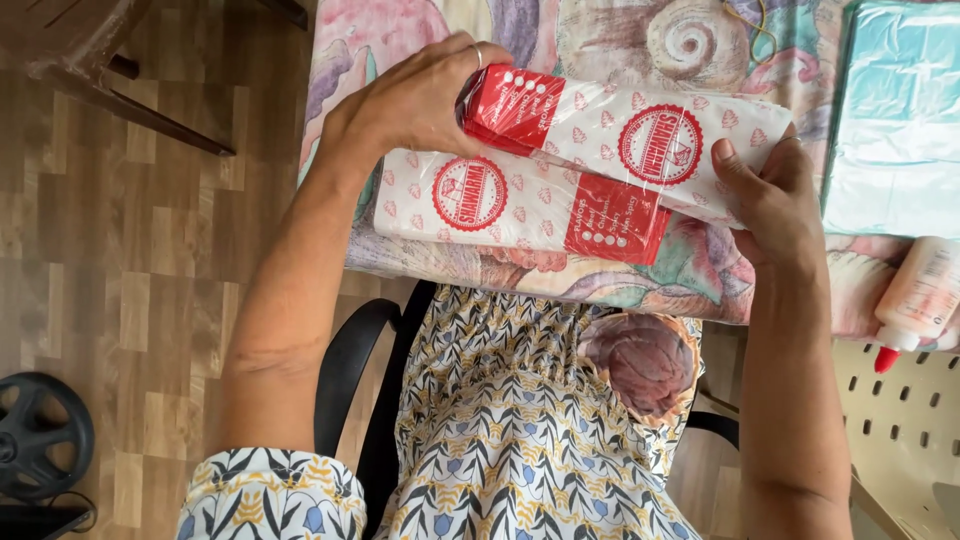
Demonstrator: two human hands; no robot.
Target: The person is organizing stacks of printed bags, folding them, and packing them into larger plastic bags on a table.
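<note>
Nearest the camera: lap in a patterned dress (520,440), seated on a black chair (350,370), wooden floor (150,260) to the left. Both forearms reach forward to the table edge, which is covered by a cloth (700,270) printed with shells and flowers. Left hand (415,100): fingers curled over the left end of the upper packet (620,135), closed on its red band, a ring visible on one finger. Right hand (770,195): thumb pressed flat on the packet's right end, remaining fingers wrapped behind it; grip closed, no gap visible. The upper packet is a stack of white paper bags with red round marks, wrapped in clear film, tilted slightly and overlapping a second, similar packet (510,205) lying flat on the cloth just beneath it. Whether the upper one rests on the lower or is lifted clear, cannot tell. Farther right: a glue bottle (915,300) with a red tip at the table edge, and pale blue sheets (900,110) beyond.
</note>
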